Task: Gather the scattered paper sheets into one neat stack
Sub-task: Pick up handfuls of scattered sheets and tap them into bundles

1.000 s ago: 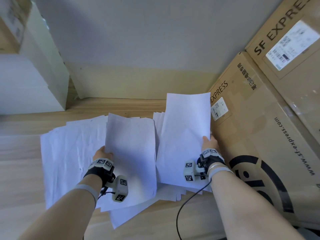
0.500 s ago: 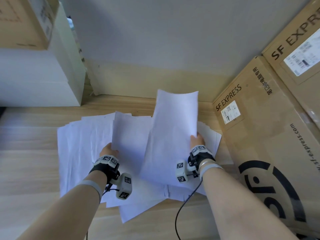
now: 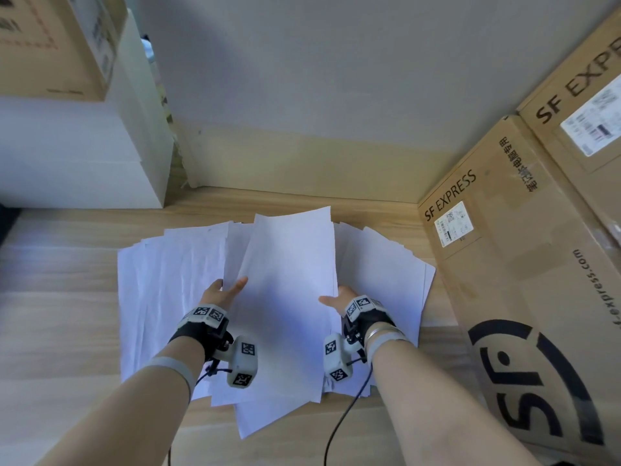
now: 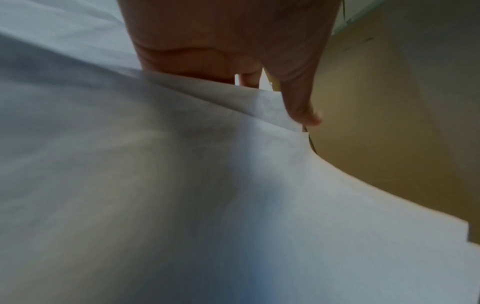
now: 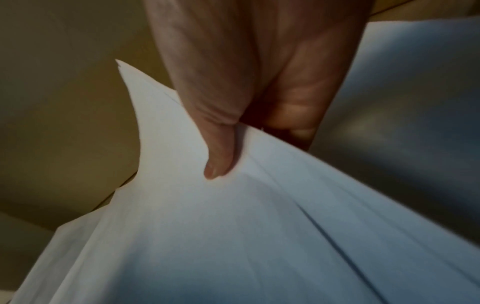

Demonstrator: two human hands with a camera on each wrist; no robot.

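— What are you holding?
— Your left hand (image 3: 224,290) and right hand (image 3: 340,297) pinch thin, smooth white sheets (image 3: 289,297), thumbs on top, fingers hidden beneath.
— And the others?
— The scattered sheets (image 3: 168,297) fan across the wooden floor (image 3: 57,297), near the cardboard box (image 3: 521,264); overlapping edges blur together.

Paper sheets (image 3: 174,297) spread on floor (image 3: 60,331); cardboard box (image 3: 504,264) right; wall (image 3: 302,95) behind.

Cardboard boxes (image 3: 524,264) close right of sheets (image 3: 161,297)
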